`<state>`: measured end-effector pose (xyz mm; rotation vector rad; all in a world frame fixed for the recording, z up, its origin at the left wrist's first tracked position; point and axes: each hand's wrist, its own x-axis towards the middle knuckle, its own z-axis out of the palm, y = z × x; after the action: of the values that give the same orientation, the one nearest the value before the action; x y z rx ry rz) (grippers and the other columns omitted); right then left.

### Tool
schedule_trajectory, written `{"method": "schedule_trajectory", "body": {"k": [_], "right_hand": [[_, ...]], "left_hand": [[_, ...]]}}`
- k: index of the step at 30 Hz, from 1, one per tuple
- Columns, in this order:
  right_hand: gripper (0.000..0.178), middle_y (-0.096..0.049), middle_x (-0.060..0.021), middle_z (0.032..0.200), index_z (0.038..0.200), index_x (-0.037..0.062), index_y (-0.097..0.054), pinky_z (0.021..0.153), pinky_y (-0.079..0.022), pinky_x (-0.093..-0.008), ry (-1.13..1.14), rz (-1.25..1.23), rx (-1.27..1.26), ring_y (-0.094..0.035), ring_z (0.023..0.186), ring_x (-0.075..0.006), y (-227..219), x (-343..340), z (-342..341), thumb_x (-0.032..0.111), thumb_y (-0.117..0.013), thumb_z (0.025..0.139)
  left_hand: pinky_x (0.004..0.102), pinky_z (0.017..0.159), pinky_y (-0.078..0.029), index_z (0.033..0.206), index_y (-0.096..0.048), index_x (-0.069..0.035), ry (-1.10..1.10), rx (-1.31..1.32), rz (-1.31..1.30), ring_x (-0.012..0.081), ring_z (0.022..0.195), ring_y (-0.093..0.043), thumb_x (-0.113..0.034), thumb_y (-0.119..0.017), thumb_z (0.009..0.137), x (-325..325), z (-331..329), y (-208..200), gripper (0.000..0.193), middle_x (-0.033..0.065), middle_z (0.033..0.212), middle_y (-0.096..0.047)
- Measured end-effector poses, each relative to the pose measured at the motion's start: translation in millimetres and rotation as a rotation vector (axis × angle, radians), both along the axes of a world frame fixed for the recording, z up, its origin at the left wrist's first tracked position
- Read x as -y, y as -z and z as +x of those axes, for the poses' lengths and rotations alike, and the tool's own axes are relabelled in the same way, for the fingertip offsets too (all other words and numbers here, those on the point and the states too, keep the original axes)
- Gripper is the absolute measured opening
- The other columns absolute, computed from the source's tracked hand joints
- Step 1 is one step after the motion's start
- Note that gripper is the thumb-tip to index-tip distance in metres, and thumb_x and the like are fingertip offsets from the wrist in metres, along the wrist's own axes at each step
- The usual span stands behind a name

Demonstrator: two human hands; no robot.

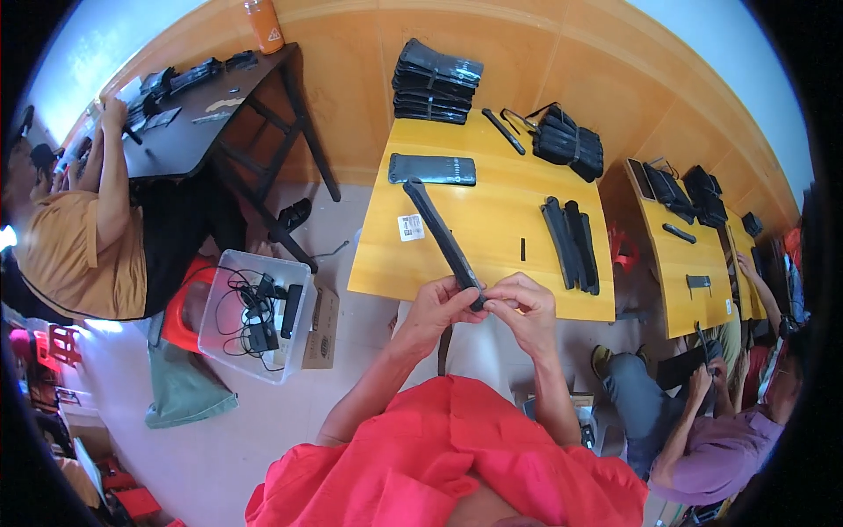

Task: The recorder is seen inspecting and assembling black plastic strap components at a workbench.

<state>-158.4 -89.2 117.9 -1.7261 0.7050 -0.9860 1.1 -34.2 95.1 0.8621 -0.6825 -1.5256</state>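
Observation:
My left hand [441, 309] is closed around the near end of a long, narrow black strip [442, 235], which slants away over the yellow table toward the far left. At that same near end, the fingers of my right hand [527, 307] are pinched together against the strip, beside my left thumb. Whether a small piece lies between them is hidden. Beyond the strip's far tip is a flat black plastic packet [432, 169]. To the right, several similar black strips [571, 246] lie side by side. A short thin black piece [523, 249] rests between them and my hands.
On the yellow table [378, 255] are a white label [410, 227], a stack of black packets [435, 83], a tied black bundle [568, 145] and a single black strip [503, 132]. A clear bin of cables [255, 316] stands left. Other people work at tables on both sides.

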Motion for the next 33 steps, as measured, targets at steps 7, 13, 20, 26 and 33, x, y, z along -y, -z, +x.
{"method": "schedule_trajectory", "body": {"k": [7, 13, 20, 26, 33], "right_hand": [[0.018, -0.061, -0.0077, 0.078, 0.084, 0.0004, -0.069, 0.059, -0.047, -0.0226, -0.069, -0.02, 0.047, -0.059, 0.07, -0.0137, 3.8, 7.7, -11.6, -0.006, -0.07, 0.067], [0.018, -0.061, -0.0075, 0.076, 0.082, -0.0005, -0.069, 0.052, -0.038, -0.0195, -0.07, -0.039, 0.068, -0.055, 0.066, -0.011, 4.1, 6.8, -13.7, -0.007, -0.071, 0.064], [0.014, -0.061, -0.0074, 0.077, 0.082, -0.0008, -0.069, 0.056, -0.043, -0.0215, -0.078, -0.021, 0.032, -0.057, 0.067, -0.0126, 4.2, 2.9, -8.5, -0.006, -0.068, 0.07], [0.012, -0.06, -0.0083, 0.077, 0.083, -0.0017, -0.067, 0.058, -0.045, -0.0237, -0.053, -0.141, -0.007, -0.058, 0.069, -0.0152, 1.7, -1.6, -5.4, -0.006, -0.065, 0.072], [0.013, -0.061, -0.0116, 0.08, 0.086, -0.0016, -0.066, 0.063, -0.049, -0.0277, 0.043, -0.327, -0.17, -0.061, 0.072, -0.021, -4.4, -12.7, -5.5, -0.005, -0.064, 0.073]], "left_hand": [[0.0254, 0.07, -0.052, 0.103, -0.058, 0.002, 0.085, 0.02, -0.025, 0.0142, 0.077, -0.063, -0.02, -0.058, 0.088, -1.3, -3.3, -6.9, 0.026, 0.008, 0.09, -0.062], [0.0264, 0.071, -0.053, 0.104, -0.057, 0.003, 0.133, -0.016, 0.009, 0.0149, 0.077, -0.063, -0.022, -0.059, 0.087, -3.6, -3.8, -7.4, 0.03, 0.0084, 0.092, -0.063], [0.0263, 0.071, -0.052, 0.104, -0.058, 0.003, 0.093, -0.005, 0.009, 0.0145, 0.076, -0.063, -0.023, -0.06, 0.087, -9.0, -1.9, -8.4, 0.031, 0.0086, 0.092, -0.063], [0.0253, 0.07, -0.052, 0.102, -0.059, 0.003, 0.073, -0.023, 0.015, 0.014, 0.076, -0.063, -0.022, -0.059, 0.088, -10.4, -4.0, -1.0, 0.028, 0.0086, 0.092, -0.063], [0.0246, 0.069, -0.053, 0.099, -0.06, 0.002, -0.04, -0.054, 0.023, 0.0136, 0.075, -0.062, -0.018, -0.057, 0.089, -12.6, -12.5, 7.3, 0.022, 0.0074, 0.089, -0.063]]}}
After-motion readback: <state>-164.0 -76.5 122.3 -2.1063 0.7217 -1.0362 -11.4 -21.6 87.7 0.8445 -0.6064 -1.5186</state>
